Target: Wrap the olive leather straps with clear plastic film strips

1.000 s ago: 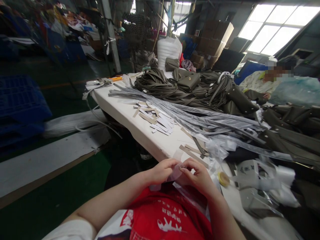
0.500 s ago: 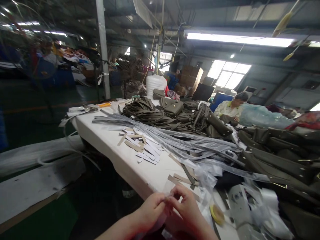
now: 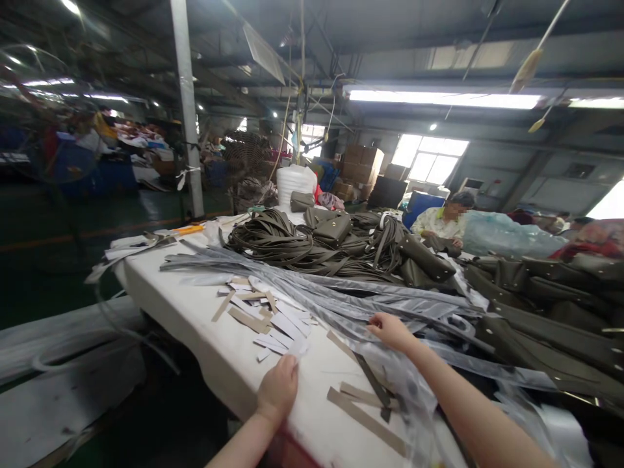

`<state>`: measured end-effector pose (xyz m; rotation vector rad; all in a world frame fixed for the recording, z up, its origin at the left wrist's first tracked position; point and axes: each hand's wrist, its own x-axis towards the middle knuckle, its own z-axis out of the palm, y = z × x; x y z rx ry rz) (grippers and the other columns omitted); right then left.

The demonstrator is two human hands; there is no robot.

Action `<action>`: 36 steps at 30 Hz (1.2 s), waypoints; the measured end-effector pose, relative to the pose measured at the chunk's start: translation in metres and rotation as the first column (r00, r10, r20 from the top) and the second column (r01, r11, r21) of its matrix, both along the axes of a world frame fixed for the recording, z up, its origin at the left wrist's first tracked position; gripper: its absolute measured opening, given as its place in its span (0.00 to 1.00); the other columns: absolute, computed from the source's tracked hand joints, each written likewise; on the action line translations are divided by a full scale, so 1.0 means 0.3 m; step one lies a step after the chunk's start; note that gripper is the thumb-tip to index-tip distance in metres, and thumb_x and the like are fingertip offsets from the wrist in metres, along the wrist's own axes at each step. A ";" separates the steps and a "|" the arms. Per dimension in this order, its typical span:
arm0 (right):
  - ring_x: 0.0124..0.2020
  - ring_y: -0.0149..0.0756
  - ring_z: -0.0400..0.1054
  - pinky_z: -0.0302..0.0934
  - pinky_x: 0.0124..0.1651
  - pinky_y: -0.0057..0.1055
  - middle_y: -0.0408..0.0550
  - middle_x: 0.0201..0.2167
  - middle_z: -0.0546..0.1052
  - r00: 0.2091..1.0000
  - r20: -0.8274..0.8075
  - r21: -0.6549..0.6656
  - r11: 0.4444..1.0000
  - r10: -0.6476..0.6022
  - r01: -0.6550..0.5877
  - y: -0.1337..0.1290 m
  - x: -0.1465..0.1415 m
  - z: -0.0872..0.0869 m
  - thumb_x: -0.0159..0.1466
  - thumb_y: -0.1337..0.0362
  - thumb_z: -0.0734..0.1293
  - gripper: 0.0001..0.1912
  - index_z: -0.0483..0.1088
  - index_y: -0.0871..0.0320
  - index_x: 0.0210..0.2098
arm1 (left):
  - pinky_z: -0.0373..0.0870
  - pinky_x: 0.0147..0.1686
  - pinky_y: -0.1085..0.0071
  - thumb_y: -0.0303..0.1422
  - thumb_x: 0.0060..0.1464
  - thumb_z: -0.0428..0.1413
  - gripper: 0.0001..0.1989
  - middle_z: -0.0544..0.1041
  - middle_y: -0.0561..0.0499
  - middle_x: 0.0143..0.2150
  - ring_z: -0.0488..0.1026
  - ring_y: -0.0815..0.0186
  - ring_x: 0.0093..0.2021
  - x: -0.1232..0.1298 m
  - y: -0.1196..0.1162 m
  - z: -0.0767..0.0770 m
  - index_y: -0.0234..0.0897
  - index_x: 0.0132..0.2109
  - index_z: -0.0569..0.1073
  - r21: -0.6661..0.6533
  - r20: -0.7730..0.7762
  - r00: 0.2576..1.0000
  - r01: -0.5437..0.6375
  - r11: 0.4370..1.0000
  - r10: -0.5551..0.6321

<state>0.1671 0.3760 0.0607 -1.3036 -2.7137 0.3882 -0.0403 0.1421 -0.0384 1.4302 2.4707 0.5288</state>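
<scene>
My left hand hovers at the near table edge beside a loose pile of white and tan strips. Its fingers are pressed together, and a pale bit seems to show at their tips, too faint to name. My right hand reaches over a long bundle of grey straps in see-through plastic sleeves. Its fingers are curled at the bundle's near side; whether they pinch a sleeve is hidden. Between my arms, a few tan strips and a dark strap piece lie on the white tabletop.
Behind the bundle are heaped dark olive straps and bags, with more bags at right. A co-worker sits across the table. An orange-handled tool lies at the far left corner. A metal post stands beyond.
My hands were together at the near edge and have parted. The left moved left toward the strip pile; the right went up and forward to the sleeved straps. The view has shifted slightly.
</scene>
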 end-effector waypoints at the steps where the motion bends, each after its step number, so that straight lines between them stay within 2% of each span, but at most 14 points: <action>1: 0.38 0.39 0.73 0.60 0.40 0.30 0.52 0.38 0.80 0.999 0.017 0.030 0.999 -0.033 0.032 0.064 -0.011 -0.001 0.62 0.62 0.66 0.10 0.76 0.60 0.40 | 0.65 0.46 0.65 0.28 0.65 0.39 0.15 0.76 0.43 0.46 0.75 0.58 0.46 0.004 -0.001 -0.009 0.37 0.44 0.71 -0.024 -0.023 1.000 -0.010 1.000 0.010; 5: 0.45 0.42 0.72 0.60 0.45 0.32 0.57 0.45 0.78 0.993 0.057 0.138 0.986 -0.101 0.093 0.270 -0.125 -0.008 0.66 0.61 0.62 0.15 0.75 0.61 0.46 | 0.65 0.47 0.66 0.29 0.66 0.39 0.15 0.76 0.45 0.48 0.74 0.59 0.48 0.007 -0.002 -0.027 0.38 0.45 0.71 -0.085 -0.041 0.999 -0.008 0.996 0.005; 8: 0.48 0.44 0.71 0.60 0.48 0.33 0.58 0.48 0.77 0.996 0.072 0.200 0.979 -0.059 0.043 0.361 -0.280 -0.026 0.68 0.60 0.60 0.17 0.73 0.62 0.49 | 0.65 0.50 0.67 0.27 0.64 0.41 0.15 0.76 0.46 0.50 0.74 0.60 0.50 0.001 -0.002 -0.032 0.39 0.47 0.71 -0.099 -0.015 1.000 -0.019 0.995 0.018; 11: 0.53 0.44 0.67 0.56 0.54 0.33 0.59 0.52 0.74 0.994 0.087 0.257 0.963 0.059 -0.079 0.403 -0.454 -0.055 0.67 0.64 0.60 0.18 0.71 0.63 0.53 | 0.65 0.51 0.67 0.26 0.63 0.40 0.17 0.76 0.46 0.51 0.74 0.60 0.50 -0.005 -0.004 -0.050 0.39 0.48 0.72 -0.092 -0.003 1.000 -0.020 0.996 0.020; 14: 0.59 0.42 0.61 0.52 0.58 0.32 0.59 0.59 0.69 0.980 0.099 0.321 0.927 0.171 -0.195 0.415 -0.600 -0.082 0.67 0.73 0.56 0.23 0.66 0.62 0.60 | 0.67 0.50 0.67 0.26 0.61 0.41 0.18 0.76 0.46 0.51 0.74 0.59 0.49 -0.020 -0.004 -0.090 0.41 0.50 0.72 -0.079 0.010 1.000 -0.004 0.997 0.005; 16: 0.63 0.43 0.58 0.50 0.60 0.35 0.59 0.62 0.66 0.972 0.109 0.361 0.903 0.208 -0.234 0.421 -0.666 -0.096 0.66 0.76 0.54 0.25 0.65 0.60 0.61 | 0.68 0.50 0.67 0.27 0.59 0.43 0.19 0.76 0.46 0.53 0.74 0.57 0.50 -0.034 -0.002 -0.123 0.41 0.52 0.72 -0.085 0.028 1.000 0.004 0.996 -0.002; 18: 0.62 0.47 0.58 0.51 0.59 0.39 0.62 0.59 0.68 0.969 0.126 0.391 0.888 0.211 -0.244 0.429 -0.705 -0.108 0.67 0.76 0.53 0.23 0.69 0.62 0.57 | 0.69 0.50 0.65 0.28 0.58 0.44 0.20 0.75 0.45 0.54 0.74 0.55 0.50 -0.045 0.002 -0.150 0.41 0.53 0.72 -0.112 0.043 0.999 0.005 0.994 0.000; 20: 0.58 0.49 0.63 0.53 0.57 0.41 0.66 0.53 0.72 0.968 0.152 0.412 0.878 0.199 -0.245 0.438 -0.721 -0.116 0.67 0.75 0.55 0.19 0.73 0.65 0.50 | 0.69 0.50 0.64 0.28 0.57 0.45 0.20 0.75 0.45 0.55 0.74 0.54 0.50 -0.048 0.005 -0.162 0.41 0.54 0.72 -0.136 0.045 0.999 -0.012 0.991 0.018; 22: 0.54 0.47 0.66 0.55 0.57 0.42 0.63 0.48 0.75 0.962 0.187 0.425 0.866 0.199 -0.262 0.444 -0.716 -0.122 0.68 0.71 0.58 0.14 0.74 0.65 0.45 | 0.68 0.51 0.65 0.28 0.57 0.46 0.20 0.75 0.46 0.55 0.74 0.55 0.51 -0.042 0.006 -0.154 0.43 0.53 0.72 -0.132 0.041 0.998 -0.034 0.991 0.040; 24: 0.52 0.44 0.67 0.56 0.58 0.44 0.57 0.47 0.75 0.950 0.232 0.428 0.856 0.207 -0.291 0.444 -0.697 -0.127 0.69 0.64 0.62 0.11 0.73 0.64 0.44 | 0.68 0.52 0.66 0.28 0.58 0.46 0.19 0.75 0.47 0.54 0.74 0.56 0.51 -0.031 0.004 -0.129 0.44 0.52 0.72 -0.111 0.042 0.998 -0.044 0.993 0.049; 27: 0.51 0.42 0.69 0.59 0.57 0.47 0.52 0.47 0.75 0.930 0.305 0.414 0.851 0.204 -0.322 0.431 -0.652 -0.130 0.68 0.57 0.65 0.14 0.72 0.62 0.44 | 0.67 0.52 0.66 0.27 0.59 0.43 0.18 0.76 0.45 0.53 0.74 0.57 0.51 -0.017 0.000 -0.076 0.41 0.51 0.72 -0.104 0.055 0.998 -0.003 0.995 0.008; 31: 0.48 0.41 0.71 0.64 0.54 0.45 0.53 0.47 0.75 0.911 0.372 0.399 0.855 0.178 -0.330 0.407 -0.597 -0.129 0.67 0.57 0.66 0.15 0.72 0.63 0.46 | 0.67 0.51 0.66 0.26 0.61 0.42 0.18 0.76 0.45 0.52 0.74 0.57 0.50 -0.008 -0.002 -0.029 0.39 0.50 0.72 -0.120 0.046 0.999 0.003 0.993 0.002; 36: 0.48 0.41 0.71 0.65 0.53 0.45 0.52 0.46 0.75 0.910 0.394 0.422 0.854 0.130 -0.304 0.389 -0.578 -0.132 0.67 0.58 0.66 0.14 0.71 0.63 0.46 | 0.68 0.50 0.66 0.26 0.60 0.43 0.17 0.76 0.45 0.52 0.74 0.57 0.50 -0.010 0.004 -0.009 0.39 0.50 0.72 -0.144 0.055 0.998 0.007 0.990 0.001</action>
